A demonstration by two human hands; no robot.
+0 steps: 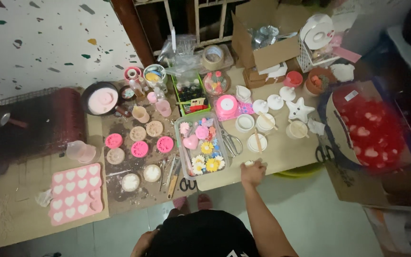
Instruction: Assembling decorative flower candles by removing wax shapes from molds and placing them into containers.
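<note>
One small, pale, rounded cast piece (249, 163), probably light, stiff and chippable, sat at the cardboard-covered tabletop's (281, 152) near edge, the right hand's (253, 173) fingers closed around its sides, best held there; the left hand (143, 242) hung low, fingers unclear.

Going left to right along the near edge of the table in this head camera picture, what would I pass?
Pink heart mould tray → round white-filled mould → clear box of flower shapes → scissors → right hand at the table edge → box of red hearts.
</note>
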